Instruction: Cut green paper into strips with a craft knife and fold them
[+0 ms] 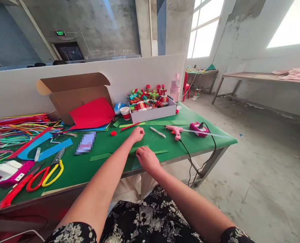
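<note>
My left hand (136, 134) is curled closed just above the green table; whatever its fingers may hold is hidden. Closer to me, my right hand (146, 157) bends its fingers down over green paper strips (100, 157), and its fingertips are hard to make out. A red strip (129, 126) lies behind my left hand. To the right of it rest a white pen (157, 132) and a pink glue gun (175, 131). A small red disc (113, 133) lies to the left of my left hand.
A white box (153, 113) of colourful figures stands at the back beside paper cups (125, 113). Scissors (56, 165), pipe cleaners (18, 130) and red sheets (91, 114) occupy the left. The glue gun's cord hangs over the front edge near a power strip (199, 129).
</note>
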Available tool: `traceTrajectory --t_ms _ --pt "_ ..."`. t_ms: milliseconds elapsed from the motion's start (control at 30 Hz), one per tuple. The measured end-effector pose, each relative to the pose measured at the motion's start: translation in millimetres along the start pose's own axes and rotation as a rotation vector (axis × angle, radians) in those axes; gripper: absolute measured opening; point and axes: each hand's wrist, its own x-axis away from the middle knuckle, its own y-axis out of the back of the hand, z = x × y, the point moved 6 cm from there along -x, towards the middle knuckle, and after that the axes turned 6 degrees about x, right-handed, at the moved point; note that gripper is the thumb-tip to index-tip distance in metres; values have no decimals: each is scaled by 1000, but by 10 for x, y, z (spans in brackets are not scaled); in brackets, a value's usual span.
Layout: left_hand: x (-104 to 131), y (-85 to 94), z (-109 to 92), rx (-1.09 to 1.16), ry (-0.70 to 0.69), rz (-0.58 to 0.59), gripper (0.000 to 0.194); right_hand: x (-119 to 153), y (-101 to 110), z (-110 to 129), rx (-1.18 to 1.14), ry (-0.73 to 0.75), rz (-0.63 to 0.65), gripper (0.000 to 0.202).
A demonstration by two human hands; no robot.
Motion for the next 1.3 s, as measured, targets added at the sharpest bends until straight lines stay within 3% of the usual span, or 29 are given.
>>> traceTrajectory --t_ms 267,533,767,967,1133,1300 --pt "56 60 -35 -22 -35 30 35 2 8 9 4 -2 10 10" --pt "121 -9 -332 -104 -107 45 34 2 16 11 3 0 14 13" --pt "261 -48 -444 -172 -116 69 62 -7 5 9 8 -12 33 14" --pt "303 -25 -485 -197 -84 89 41 -1 9 16 17 -17 34 13" --pt "297 -33 -507 -213 -69 114 39 0 12 15 20 -9 32 13" --pt "359 -5 -490 -208 -93 133 67 -2 10 10 6 -10 22 12"
